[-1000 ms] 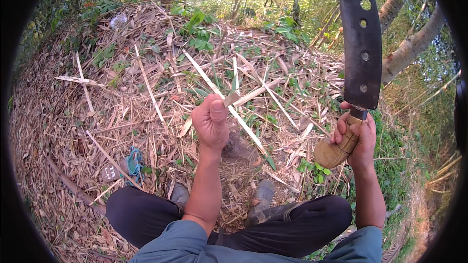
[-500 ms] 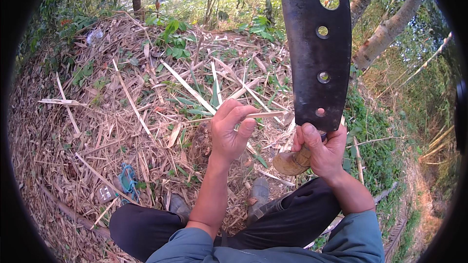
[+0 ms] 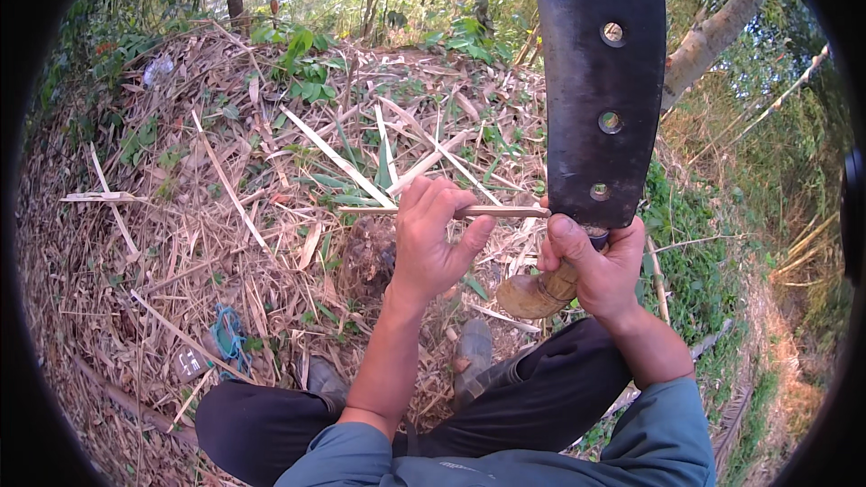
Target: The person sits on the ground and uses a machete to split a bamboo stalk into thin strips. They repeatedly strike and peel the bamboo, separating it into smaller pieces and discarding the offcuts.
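Note:
My left hand [image 3: 431, 243] is closed around a thin bamboo stick [image 3: 502, 211], which lies nearly level and sticks out on both sides of the fingers. Its right end meets the lower left edge of the blade, close to my right thumb. In my right hand [image 3: 606, 272] is a broad machete [image 3: 603, 81], held upright by the top of its handle. Its dark blade has a row of round holes, and the tip runs out of view at the top. The curved, light brown handle [image 3: 539, 294] points down and left below my fingers.
Split bamboo strips [image 3: 338, 155] lie scattered over dry leaves. A stump [image 3: 368, 257] stands just left of my forearm. Blue cord [image 3: 231, 338] and a small dark object [image 3: 190, 363] lie at lower left. My boots [image 3: 474, 362] are below; tree trunks [image 3: 722, 45] rise behind the blade.
The bamboo stick has come level, and its right end now meets the blade's edge beside my right thumb. My left hand has shifted slightly right. The machete remains upright in my right hand.

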{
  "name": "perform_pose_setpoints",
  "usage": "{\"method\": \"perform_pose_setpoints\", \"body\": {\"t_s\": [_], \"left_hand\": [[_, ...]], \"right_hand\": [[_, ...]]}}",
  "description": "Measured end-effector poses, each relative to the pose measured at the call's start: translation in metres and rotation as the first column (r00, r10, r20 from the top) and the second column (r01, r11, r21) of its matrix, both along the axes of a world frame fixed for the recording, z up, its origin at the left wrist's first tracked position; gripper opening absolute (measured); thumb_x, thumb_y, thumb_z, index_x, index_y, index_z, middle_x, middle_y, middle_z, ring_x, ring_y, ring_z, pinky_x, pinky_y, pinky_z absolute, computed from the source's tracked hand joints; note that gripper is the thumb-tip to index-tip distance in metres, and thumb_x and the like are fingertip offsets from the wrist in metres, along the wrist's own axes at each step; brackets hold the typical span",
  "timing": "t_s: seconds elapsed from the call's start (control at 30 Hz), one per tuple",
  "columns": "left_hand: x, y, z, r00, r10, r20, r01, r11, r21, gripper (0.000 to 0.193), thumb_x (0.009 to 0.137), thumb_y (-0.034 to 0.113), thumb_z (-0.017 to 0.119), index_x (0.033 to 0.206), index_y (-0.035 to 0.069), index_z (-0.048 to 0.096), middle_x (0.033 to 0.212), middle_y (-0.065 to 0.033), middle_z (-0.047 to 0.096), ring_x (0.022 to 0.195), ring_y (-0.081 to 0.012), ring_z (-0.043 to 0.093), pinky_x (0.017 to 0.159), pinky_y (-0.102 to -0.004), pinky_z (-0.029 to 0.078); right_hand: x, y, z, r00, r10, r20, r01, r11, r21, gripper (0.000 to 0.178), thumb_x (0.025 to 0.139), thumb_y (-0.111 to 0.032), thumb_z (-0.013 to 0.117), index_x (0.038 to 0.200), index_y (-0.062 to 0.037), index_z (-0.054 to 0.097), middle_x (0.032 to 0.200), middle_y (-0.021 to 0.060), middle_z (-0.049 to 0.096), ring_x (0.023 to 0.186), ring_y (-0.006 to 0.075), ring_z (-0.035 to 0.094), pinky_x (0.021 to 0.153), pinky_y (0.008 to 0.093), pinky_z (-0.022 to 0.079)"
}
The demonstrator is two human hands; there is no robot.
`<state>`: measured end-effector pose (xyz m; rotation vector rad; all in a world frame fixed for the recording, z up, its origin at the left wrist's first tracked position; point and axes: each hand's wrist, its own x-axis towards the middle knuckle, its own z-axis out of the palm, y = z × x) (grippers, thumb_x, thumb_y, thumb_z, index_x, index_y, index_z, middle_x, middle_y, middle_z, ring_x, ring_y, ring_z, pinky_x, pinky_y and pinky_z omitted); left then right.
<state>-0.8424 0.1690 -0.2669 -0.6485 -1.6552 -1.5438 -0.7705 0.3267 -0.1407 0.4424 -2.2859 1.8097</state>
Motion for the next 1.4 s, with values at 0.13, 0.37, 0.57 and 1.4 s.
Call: {"method": "perform_pose_setpoints", "body": {"t_s": [0.13, 0.37, 0.57, 1.4], "left_hand": [[0.006, 0.0, 0.001, 0.983, -0.165, 0.084, 0.159, 0.985, 0.073, 0.027, 0.092, 0.029, 0.071, 0.092, 0.002, 0.063, 0.075, -0.0086, 0.059, 0.065, -0.0237, 0.056, 0.058, -0.0375, 0.044], [0.01, 0.001, 0.005, 0.94, -0.314, 0.133, 0.301, 0.948, 0.107, 0.028, 0.095, 0.03, 0.067, 0.091, 0.002, 0.065, 0.064, -0.008, 0.055, 0.054, -0.0221, 0.056, 0.052, -0.0351, 0.043], [0.013, -0.015, 0.008, 0.93, -0.327, 0.166, 0.314, 0.944, 0.1, 0.027, 0.095, 0.025, 0.065, 0.081, 0.002, 0.064, 0.059, -0.0075, 0.053, 0.051, -0.0214, 0.054, 0.05, -0.0348, 0.041], [0.02, -0.022, 0.014, 0.943, -0.259, 0.209, 0.237, 0.964, 0.124, 0.038, 0.092, 0.028, 0.066, 0.065, 0.005, 0.052, 0.049, -0.0061, 0.049, 0.042, -0.018, 0.051, 0.044, -0.0335, 0.039]], "right_hand": [[-0.003, 0.001, -0.005, 1.0, 0.006, 0.018, -0.006, 1.0, -0.013, 0.011, 0.096, -0.005, 0.069, 0.104, 0.0028, 0.069, 0.077, 0.0032, 0.066, 0.062, 0.0089, 0.061, 0.056, 0.0253, 0.05], [-0.006, 0.006, -0.011, 0.995, 0.101, 0.006, -0.1, 0.993, -0.068, 0.013, 0.102, -0.009, 0.062, 0.1, 0.0018, 0.069, 0.075, 0.0043, 0.067, 0.066, 0.01, 0.064, 0.061, 0.0264, 0.054], [0.002, -0.008, -0.004, 0.991, -0.018, -0.131, 0.019, 1.0, 0.0, 0.014, 0.102, -0.009, 0.061, 0.099, 0.0026, 0.068, 0.078, 0.0081, 0.071, 0.071, 0.0135, 0.069, 0.064, 0.028, 0.055], [0.014, -0.007, 0.006, 0.987, 0.066, -0.145, -0.026, 0.966, 0.259, 0.01, 0.101, -0.006, 0.062, 0.098, 0.0033, 0.064, 0.077, 0.0082, 0.065, 0.064, 0.0141, 0.062, 0.058, 0.0281, 0.05]]}}
